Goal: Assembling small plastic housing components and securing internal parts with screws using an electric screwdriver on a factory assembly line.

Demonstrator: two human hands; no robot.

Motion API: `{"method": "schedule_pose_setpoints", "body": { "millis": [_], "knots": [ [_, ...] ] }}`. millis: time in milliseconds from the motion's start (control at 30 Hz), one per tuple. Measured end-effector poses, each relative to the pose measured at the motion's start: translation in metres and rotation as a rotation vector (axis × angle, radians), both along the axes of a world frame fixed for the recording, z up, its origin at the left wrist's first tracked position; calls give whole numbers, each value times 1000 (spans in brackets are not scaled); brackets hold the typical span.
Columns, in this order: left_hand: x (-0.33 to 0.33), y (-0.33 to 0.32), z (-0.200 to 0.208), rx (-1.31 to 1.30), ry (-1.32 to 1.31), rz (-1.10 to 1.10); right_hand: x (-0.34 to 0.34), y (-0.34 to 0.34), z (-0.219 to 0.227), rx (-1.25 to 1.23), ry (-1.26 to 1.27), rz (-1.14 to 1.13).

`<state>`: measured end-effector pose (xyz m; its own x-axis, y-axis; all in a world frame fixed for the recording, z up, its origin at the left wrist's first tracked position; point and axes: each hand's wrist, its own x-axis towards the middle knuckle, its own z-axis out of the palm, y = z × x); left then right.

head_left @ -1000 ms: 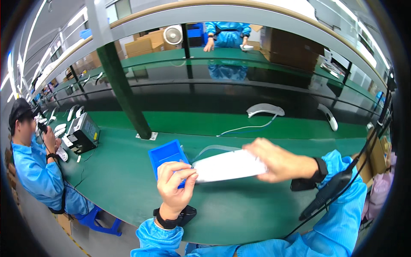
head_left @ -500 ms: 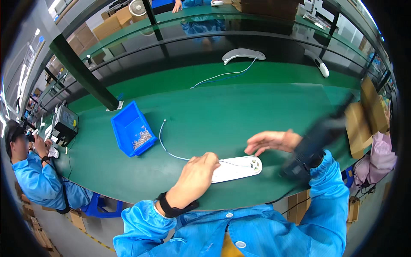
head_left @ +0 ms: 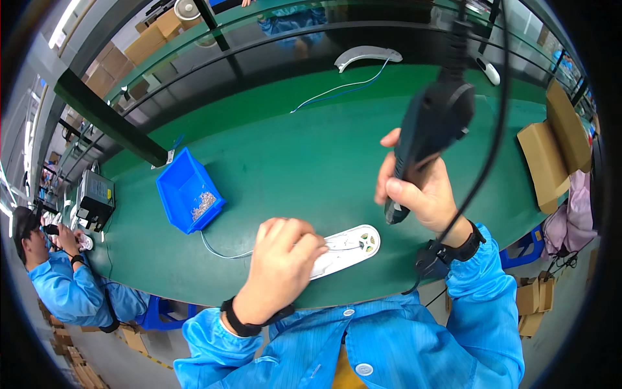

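Right hand (head_left: 435,202) grips a black tool (head_left: 433,126); left hand (head_left: 278,266), grip unclear, partly covers a white casing (head_left: 343,251); a black box (head_left: 92,206) bears a yellow label (head_left: 109,194).

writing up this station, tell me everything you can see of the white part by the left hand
The white part is long and flat, looks like smooth plastic, and has a rounded right end with a round spoked opening showing yellowish green. It lies on the green tabletop near the front edge, its right end angled toward the far side. The left hand covers its left end. A thin wire runs along its face toward that hand.
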<state>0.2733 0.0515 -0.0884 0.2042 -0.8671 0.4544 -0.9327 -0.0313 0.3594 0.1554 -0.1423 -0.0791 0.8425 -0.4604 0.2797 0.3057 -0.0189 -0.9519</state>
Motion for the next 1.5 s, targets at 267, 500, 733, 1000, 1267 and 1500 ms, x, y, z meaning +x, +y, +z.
{"method": "schedule_pose_setpoints", "body": {
  "millis": [267,500,733,1000,1267,1500],
  "knots": [
    [-26,-8,-24,-34,74,35,16,31,14,232,-386,167],
    [-26,-6,-27,-21,176,54,16,44,0,382,-607,261],
    [-26,-9,-30,-36,196,105,21,31,0,129,-537,397],
    [-20,-6,-33,-31,215,129,24,34,-6,147,-615,419],
    [-12,-2,-34,-106,173,268,36,30,-16,160,-350,-8],
    [-13,-2,-41,-95,320,268,40,32,-19,141,-294,-12]
  ]
}}
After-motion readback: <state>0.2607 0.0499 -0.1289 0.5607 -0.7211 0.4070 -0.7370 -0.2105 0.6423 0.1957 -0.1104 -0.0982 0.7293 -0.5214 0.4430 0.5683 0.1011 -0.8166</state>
